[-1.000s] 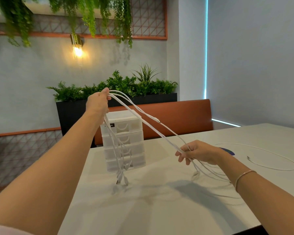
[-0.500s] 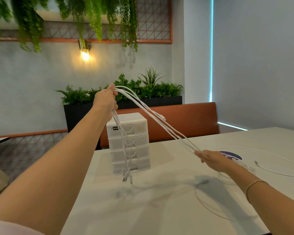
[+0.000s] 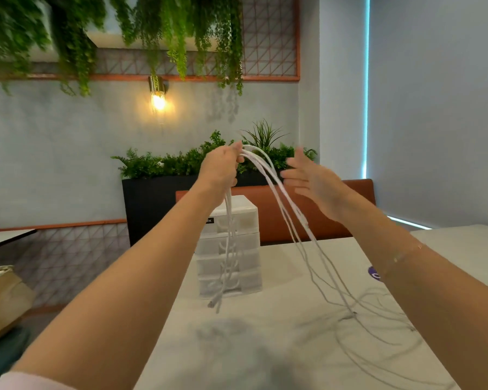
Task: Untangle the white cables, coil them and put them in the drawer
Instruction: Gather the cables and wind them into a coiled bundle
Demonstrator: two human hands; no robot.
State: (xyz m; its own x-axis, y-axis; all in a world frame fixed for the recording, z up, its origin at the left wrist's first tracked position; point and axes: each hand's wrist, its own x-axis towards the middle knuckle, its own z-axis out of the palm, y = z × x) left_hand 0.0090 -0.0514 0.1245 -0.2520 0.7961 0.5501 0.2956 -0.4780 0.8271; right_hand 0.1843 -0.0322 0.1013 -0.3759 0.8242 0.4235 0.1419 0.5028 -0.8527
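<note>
Several white cables (image 3: 261,167) hang bunched from the left hand (image 3: 221,170), which is raised at about eleven o'clock above the table (image 3: 265,347) and curled tight round the top of the bundle. From that fist one group of strands drops straight down in front of the drawer unit (image 3: 248,220), its plug ends dangling just above the tabletop at six o'clock from the hand. A second group arcs over the fingers and slopes away toward four o'clock, trailing onto the table in loose, blurred loops.

They look light, thin and limp: round, smooth-jacketed cords that sag under their own weight and will slide easily through fingers. My guess is they snag mainly at the stiffer plug ends, so the sensible hold is one strand near a plug, drawn out singly while the fist keeps the rest.

At three o'clock from the bundle, the right hand (image 3: 312,181) hovers with fingers spread and straight, grasping nothing, just beside the sloping strands; whether a fingertip brushes them I cannot tell.

Behind, the drawer unit is a translucent white plastic stack of drawers, boxy and hard-edged, all drawers apparently closed. The table is pale and matt. At the far right, a purple sticker (image 3: 374,273) peeks out beside the right forearm.
</note>
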